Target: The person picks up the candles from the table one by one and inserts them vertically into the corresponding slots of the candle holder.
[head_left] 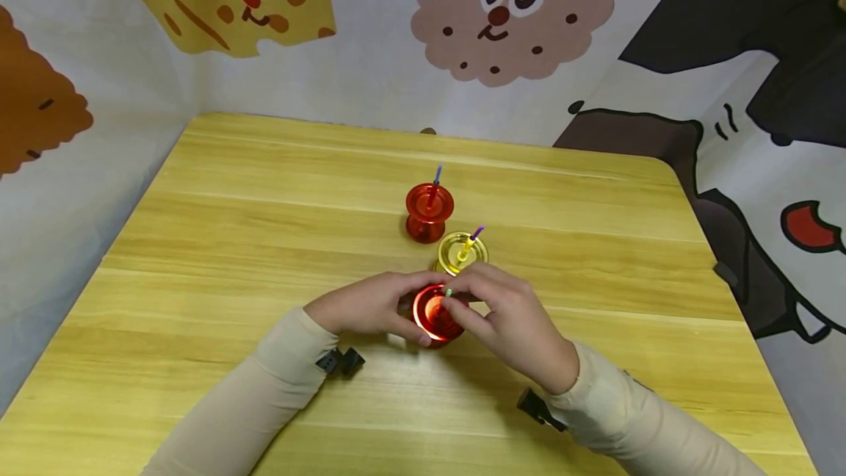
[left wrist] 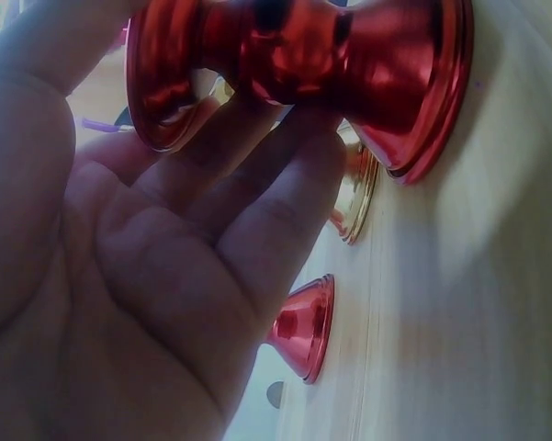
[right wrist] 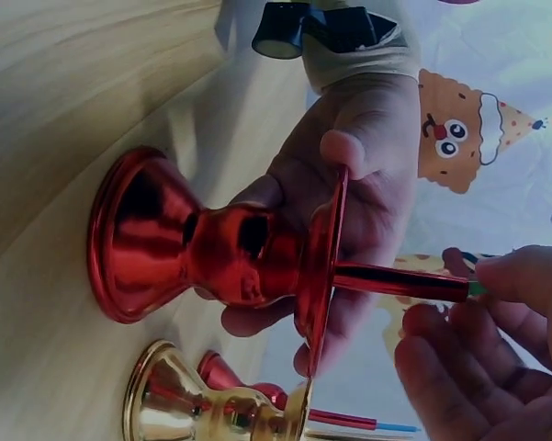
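My left hand holds the nearest red metallic candle holder by its dish and waist, fingers and thumb around it. The holder stands upright on the table, with a thin red tube rising from its dish. At the top of that tube, my right hand pinches a small green candle; only a short bit shows between fingertips and tube. Just behind stands a gold candle holder bearing a purple candle. Farther back is another red candle holder with a blue candle.
All the holders stand on a light wooden table. Behind it and at the sides hangs a white cloth printed with cartoon food faces. A small black camera is strapped at the right wrist, another at the left.
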Tool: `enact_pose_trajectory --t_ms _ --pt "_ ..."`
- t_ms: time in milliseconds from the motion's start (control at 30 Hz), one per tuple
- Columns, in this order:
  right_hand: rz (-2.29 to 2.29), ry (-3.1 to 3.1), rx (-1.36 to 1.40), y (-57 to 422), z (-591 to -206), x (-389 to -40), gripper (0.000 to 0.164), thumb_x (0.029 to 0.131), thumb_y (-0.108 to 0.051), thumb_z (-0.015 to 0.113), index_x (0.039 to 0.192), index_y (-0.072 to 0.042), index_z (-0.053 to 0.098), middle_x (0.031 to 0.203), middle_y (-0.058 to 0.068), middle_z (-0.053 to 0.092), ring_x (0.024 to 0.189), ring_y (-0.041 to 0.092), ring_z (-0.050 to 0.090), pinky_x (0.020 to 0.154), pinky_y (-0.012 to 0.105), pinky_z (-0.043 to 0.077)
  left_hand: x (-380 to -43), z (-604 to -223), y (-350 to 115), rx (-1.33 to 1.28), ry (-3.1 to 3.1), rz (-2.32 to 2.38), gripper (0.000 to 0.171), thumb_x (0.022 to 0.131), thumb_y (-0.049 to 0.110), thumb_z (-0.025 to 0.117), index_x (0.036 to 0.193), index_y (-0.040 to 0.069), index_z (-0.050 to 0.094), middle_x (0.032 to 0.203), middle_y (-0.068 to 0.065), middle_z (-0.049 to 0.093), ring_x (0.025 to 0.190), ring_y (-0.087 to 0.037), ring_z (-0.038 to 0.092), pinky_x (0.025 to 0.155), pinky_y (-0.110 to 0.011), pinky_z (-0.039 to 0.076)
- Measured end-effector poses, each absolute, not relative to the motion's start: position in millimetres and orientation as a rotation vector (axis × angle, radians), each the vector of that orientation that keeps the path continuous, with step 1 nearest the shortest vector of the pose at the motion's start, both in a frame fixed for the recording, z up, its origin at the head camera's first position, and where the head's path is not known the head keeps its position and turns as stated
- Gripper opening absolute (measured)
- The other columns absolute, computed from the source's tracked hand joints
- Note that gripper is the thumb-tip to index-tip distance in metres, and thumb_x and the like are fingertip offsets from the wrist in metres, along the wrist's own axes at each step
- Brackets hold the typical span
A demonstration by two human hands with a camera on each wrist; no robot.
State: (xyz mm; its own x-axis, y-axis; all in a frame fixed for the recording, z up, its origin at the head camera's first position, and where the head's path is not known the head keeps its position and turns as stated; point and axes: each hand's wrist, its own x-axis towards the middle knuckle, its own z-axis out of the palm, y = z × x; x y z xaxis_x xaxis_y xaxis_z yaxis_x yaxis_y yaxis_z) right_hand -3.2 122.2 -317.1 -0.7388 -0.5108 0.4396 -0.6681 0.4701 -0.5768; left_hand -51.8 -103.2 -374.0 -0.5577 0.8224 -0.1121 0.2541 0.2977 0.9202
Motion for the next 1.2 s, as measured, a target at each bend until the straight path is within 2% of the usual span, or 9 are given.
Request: enact_pose_trajectory --t_ms 367,600,833,1200 --pt "1.162 -2.625 0.964 121.4 -322.2 -3.3 0.008 0.089 -0.008 0.077 0.089 -0.012 0.07 0.09 -0.007 0.066 0.086 0.007 0.067 0.07 0.031 0.06 -51.2 -372.4 -105.2 0.933 1.974 1.26 0.077 0.085 0.028 0.083 0.15 0.034 0.043 0.139 0.01 0.056 0.122 -0.006 0.055 0.105 -0.033 0.045" --pt "1.161 -2.636 0.977 120.4 -322.1 -4.0 0.008 0.089 -0.008 0.077 0.091 -0.013 0.071 0.09 -0.008 0.067 0.085 0.006 0.066 0.07 0.028 0.059 -50.9 -372.6 -107.1 0.918 1.959 1.276 0.077 0.084 0.025 0.084 0.15 0.031 0.043 0.14 0.01 0.055 0.123 -0.006 0.055 0.104 -0.031 0.046" --pt "1.144 -2.627 0.981 121.4 -323.4 -4.2 0.006 0.09 -0.01 0.076 0.095 -0.01 0.075 0.094 -0.006 0.069 0.086 0.006 0.065 0.07 0.029 0.059 -51.6 -374.9 -106.8 0.921 1.947 1.289 0.078 0.084 0.024 0.084 0.15 0.032 0.043 0.141 0.01 0.054 0.123 -0.007 0.056 0.104 -0.031 0.046" --pt "1.146 -2.625 0.968 123.2 -325.4 -3.3 0.008 0.09 -0.01 0.076 0.097 -0.007 0.077 0.097 -0.004 0.071 0.087 0.007 0.067 0.072 0.021 0.057 -51.9 -376.2 -106.0 0.916 1.931 1.3 0.077 0.084 0.023 0.084 0.149 0.032 0.044 0.141 0.01 0.054 0.122 -0.007 0.056 0.103 -0.03 0.047"
